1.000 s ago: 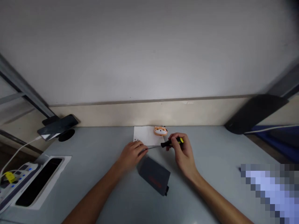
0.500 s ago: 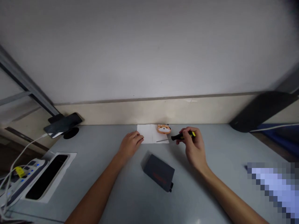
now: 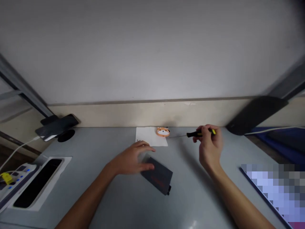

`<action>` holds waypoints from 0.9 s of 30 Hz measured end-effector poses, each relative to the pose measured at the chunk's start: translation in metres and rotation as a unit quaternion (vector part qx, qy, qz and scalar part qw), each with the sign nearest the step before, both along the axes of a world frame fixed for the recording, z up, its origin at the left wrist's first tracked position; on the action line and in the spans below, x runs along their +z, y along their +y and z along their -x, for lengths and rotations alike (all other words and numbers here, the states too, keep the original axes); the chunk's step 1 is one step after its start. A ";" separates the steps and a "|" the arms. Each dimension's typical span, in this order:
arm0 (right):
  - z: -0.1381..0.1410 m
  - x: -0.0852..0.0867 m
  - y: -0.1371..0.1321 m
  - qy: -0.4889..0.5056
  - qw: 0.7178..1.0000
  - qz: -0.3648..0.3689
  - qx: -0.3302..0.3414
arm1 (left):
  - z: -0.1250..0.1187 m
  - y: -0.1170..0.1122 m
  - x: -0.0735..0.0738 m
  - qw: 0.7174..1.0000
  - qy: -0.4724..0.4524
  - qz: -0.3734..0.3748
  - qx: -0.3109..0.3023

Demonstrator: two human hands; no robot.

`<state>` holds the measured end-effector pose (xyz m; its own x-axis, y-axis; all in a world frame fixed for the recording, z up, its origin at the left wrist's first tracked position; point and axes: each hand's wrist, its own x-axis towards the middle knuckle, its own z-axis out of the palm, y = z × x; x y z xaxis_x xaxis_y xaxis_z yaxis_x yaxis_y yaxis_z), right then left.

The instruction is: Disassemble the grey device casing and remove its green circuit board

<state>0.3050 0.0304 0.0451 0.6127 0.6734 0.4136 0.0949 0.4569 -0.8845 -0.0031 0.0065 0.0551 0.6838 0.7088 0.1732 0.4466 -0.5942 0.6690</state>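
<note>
My right hand (image 3: pixel 209 146) is closed around the black and yellow handle of a screwdriver (image 3: pixel 195 133), whose thin shaft points left. With fingers and thumb apart, my left hand (image 3: pixel 133 158) hovers at the upper left corner of a dark grey box-shaped device (image 3: pixel 158 176); I cannot tell whether it touches. A small black part sticks out of the device's right end. Beyond it lies a white sheet of paper (image 3: pixel 148 135) with a few tiny dark specks at its lower left. On the paper's right side sits an orange and white animal-faced case (image 3: pixel 162 131).
At left, a phone (image 3: pixel 39 183) lies on white paper beside a power strip (image 3: pixel 17 183) with cables. Another phone (image 3: pixel 57 127) leans on a stand. A pixelated screen (image 3: pixel 274 194) is at right, a dark curved panel (image 3: pixel 254 114) behind it. A wall closes off the back.
My left hand has left the paper, opened, and come nearer to the grey device. My right hand has drawn the screwdriver rightward, away from the paper. Dark specks now show on the paper.
</note>
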 end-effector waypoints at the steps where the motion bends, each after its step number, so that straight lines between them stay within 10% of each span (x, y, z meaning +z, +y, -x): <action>1: -0.003 0.002 0.000 -0.016 1.000 0.001 -0.024 | -0.003 -0.006 0.005 0.999 0.014 0.023 -0.033; 4: -0.005 0.007 -0.008 -0.104 0.993 0.004 -0.053 | -0.012 -0.018 0.006 0.993 0.058 0.037 -0.098; 12: 0.033 0.003 -0.039 -0.296 0.919 0.064 0.252 | -0.030 -0.018 -0.024 0.993 0.099 -0.053 0.035; 19: 0.057 -0.007 -0.044 -0.228 0.965 -0.004 0.131 | -0.033 -0.016 -0.036 0.990 0.088 -0.108 0.039; 27: 0.046 -0.013 -0.042 -0.308 0.944 -0.021 0.115 | -0.028 -0.014 -0.031 0.990 0.098 -0.096 0.027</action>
